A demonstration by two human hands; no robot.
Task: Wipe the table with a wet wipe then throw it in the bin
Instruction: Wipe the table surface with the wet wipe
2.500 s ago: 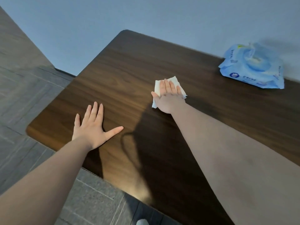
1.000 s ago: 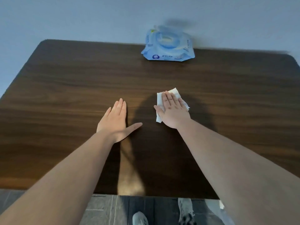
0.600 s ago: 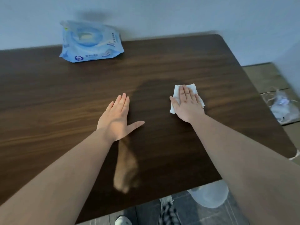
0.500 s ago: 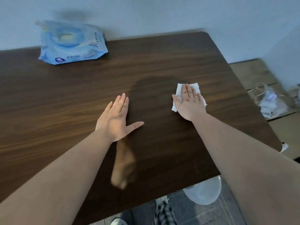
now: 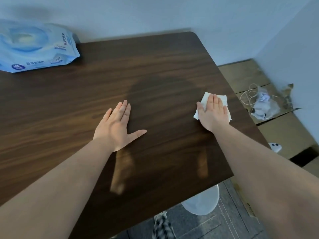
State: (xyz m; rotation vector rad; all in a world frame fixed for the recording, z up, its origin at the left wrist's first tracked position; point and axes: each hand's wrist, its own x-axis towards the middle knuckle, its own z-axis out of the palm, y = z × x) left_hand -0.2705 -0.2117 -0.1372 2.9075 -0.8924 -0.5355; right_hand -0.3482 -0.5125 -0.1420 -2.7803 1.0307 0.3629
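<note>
One wet wipe [image 5: 222, 98], white, thin and crumpled at its edges, lies flat on the bench [image 5: 164, 66] at the right of centre of the frame, close to the bench's right edge. The right hand [image 5: 213, 114] presses on it palm down, fingers straight and together, so there is no closed grip: the hand is spread flat and pins the wipe rather than clutching it. Corners of the wipe show past the fingertips and at both sides of the hand.

The left hand [image 5: 117, 128] lies at the middle of the frame, well apart from the wipe. It too is flat and open, thumb splayed to the right, holding nothing, palm on the bare wood. Two bare forearms run in from the lower corners.

The bench is one dark brown slab with a long streaky wood grain, a smooth, slightly glossy top and rounded corners. Pale smears of reflection show below each hand.

At the upper left sits one pack of wet wipes [image 5: 34, 47], soft light-blue plastic with small print and a rounded lid on top, against the plain pale wall [image 5: 155, 12].

Off the bench's right side, at the right of the frame, are flattened brown cardboard boxes [image 5: 284, 131]; on them lie one crumpled clear plastic bag [image 5: 264, 104] with a thin looped cord [image 5: 248, 95]. At the bottom the floor is dark grey tile [image 5: 203, 226].
</note>
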